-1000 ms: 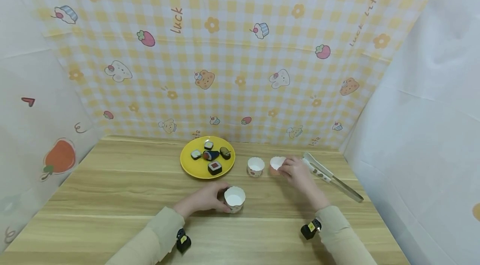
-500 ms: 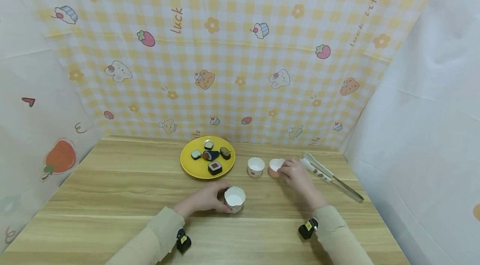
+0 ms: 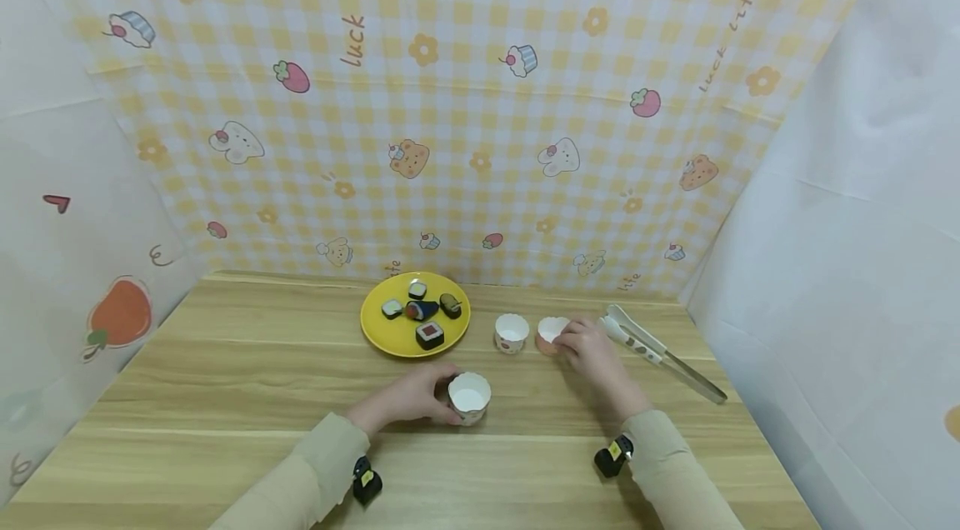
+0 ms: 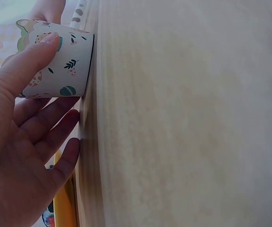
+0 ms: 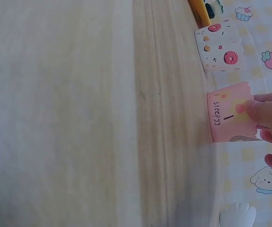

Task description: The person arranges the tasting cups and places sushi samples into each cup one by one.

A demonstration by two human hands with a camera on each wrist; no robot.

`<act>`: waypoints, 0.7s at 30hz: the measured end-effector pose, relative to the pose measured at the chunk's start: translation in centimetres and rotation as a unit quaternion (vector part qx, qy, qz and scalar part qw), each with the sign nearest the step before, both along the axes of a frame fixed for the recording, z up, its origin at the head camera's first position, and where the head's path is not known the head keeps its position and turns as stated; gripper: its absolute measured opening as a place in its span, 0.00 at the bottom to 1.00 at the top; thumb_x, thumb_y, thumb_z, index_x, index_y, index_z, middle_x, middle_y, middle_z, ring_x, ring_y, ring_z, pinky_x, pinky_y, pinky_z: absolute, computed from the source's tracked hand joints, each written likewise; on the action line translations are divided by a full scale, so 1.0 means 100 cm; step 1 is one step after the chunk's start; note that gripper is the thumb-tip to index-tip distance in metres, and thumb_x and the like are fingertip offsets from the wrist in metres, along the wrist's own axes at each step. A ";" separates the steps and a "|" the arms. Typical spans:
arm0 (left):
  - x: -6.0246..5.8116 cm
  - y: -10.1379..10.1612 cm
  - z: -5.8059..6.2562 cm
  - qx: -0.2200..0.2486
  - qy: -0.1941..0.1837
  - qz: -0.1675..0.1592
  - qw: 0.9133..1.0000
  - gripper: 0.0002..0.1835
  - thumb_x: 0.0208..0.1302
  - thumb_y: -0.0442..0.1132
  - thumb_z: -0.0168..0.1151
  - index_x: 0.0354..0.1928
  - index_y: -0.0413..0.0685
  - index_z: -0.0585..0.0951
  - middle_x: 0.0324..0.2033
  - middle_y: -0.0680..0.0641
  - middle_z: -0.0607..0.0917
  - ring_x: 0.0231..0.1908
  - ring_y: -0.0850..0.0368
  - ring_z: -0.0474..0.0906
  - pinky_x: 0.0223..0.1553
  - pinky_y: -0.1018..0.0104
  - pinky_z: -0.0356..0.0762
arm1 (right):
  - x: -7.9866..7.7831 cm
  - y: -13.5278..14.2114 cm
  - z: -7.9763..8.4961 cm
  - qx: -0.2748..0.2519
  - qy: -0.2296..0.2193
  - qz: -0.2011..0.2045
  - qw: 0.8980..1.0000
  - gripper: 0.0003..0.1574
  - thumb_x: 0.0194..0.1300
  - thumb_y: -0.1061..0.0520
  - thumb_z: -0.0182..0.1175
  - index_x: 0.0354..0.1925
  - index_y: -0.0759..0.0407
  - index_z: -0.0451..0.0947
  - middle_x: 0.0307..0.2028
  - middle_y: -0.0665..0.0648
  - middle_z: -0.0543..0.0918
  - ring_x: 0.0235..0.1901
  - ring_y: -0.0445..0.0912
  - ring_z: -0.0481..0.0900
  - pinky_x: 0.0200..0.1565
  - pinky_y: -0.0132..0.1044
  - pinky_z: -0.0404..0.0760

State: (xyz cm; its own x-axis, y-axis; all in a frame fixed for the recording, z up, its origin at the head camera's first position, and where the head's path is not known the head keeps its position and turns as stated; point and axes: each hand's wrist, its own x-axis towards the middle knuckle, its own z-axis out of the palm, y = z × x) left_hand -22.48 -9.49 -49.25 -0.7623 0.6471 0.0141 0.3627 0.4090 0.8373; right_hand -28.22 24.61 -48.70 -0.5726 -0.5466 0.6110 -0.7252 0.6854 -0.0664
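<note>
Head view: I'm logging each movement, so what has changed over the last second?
The pink cup has shifted slightly left, toward the white cup beside it; the right hand, pinching its rim throughout, moved with it. Nothing was let go. The left hand still holds the nearer cup, and the yellow plate stayed put.

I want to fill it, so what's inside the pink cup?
In the head view, only white shows inside the pink cup. The right hand covers part of the opening, so anything behind it is hidden.
</note>
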 end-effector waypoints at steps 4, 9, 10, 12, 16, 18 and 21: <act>0.000 0.000 0.000 -0.001 0.009 -0.001 1.000 0.33 0.47 0.44 0.78 0.57 0.46 0.77 0.48 0.57 0.80 0.51 0.58 0.73 0.57 0.57 0.69 | -0.001 0.000 0.000 -0.005 0.007 0.005 1.000 0.10 0.41 0.69 0.73 0.27 0.61 0.84 0.28 0.53 0.83 0.36 0.52 0.76 0.39 0.49 0.76; -0.001 0.000 0.001 -0.001 0.014 -0.002 1.000 0.32 0.47 0.44 0.78 0.56 0.47 0.77 0.48 0.56 0.80 0.51 0.57 0.73 0.57 0.56 0.70 | -0.001 -0.001 0.001 -0.006 -0.011 0.003 1.000 0.09 0.45 0.67 0.74 0.29 0.60 0.85 0.30 0.54 0.84 0.37 0.52 0.78 0.41 0.49 0.78; 0.000 0.000 0.001 -0.001 0.014 -0.001 1.000 0.32 0.47 0.44 0.78 0.56 0.47 0.77 0.48 0.56 0.80 0.51 0.57 0.73 0.57 0.56 0.70 | -0.001 -0.001 0.001 -0.005 -0.014 0.001 1.000 0.10 0.45 0.67 0.74 0.29 0.60 0.85 0.30 0.54 0.84 0.38 0.52 0.78 0.41 0.49 0.78; 0.000 0.000 0.001 -0.004 0.014 -0.001 1.000 0.32 0.47 0.44 0.78 0.56 0.47 0.77 0.48 0.56 0.80 0.51 0.57 0.73 0.57 0.56 0.70 | -0.001 -0.001 0.002 -0.005 -0.016 0.001 1.000 0.11 0.44 0.66 0.75 0.30 0.60 0.85 0.30 0.54 0.84 0.38 0.52 0.78 0.42 0.48 0.77; 0.000 0.000 0.000 -0.007 0.013 0.001 1.000 0.33 0.47 0.46 0.77 0.57 0.47 0.77 0.49 0.57 0.79 0.51 0.58 0.73 0.58 0.57 0.69 | 0.000 -0.003 0.005 -0.001 -0.018 0.002 1.000 0.12 0.45 0.67 0.75 0.31 0.60 0.85 0.32 0.54 0.84 0.39 0.52 0.78 0.43 0.48 0.78; 0.000 0.000 0.000 -0.006 0.012 0.000 1.000 0.33 0.47 0.46 0.77 0.57 0.47 0.77 0.49 0.56 0.80 0.51 0.58 0.73 0.58 0.56 0.69 | 0.001 -0.004 0.007 0.002 -0.017 0.004 1.000 0.12 0.45 0.67 0.74 0.32 0.59 0.85 0.32 0.54 0.84 0.40 0.52 0.78 0.43 0.47 0.78; 0.000 -0.001 -0.001 -0.005 0.011 0.000 1.000 0.33 0.47 0.45 0.77 0.57 0.47 0.77 0.49 0.56 0.80 0.52 0.58 0.73 0.58 0.56 0.69 | 0.003 -0.006 0.011 0.005 -0.020 0.005 1.000 0.13 0.46 0.68 0.74 0.33 0.59 0.85 0.33 0.54 0.85 0.40 0.52 0.78 0.44 0.47 0.78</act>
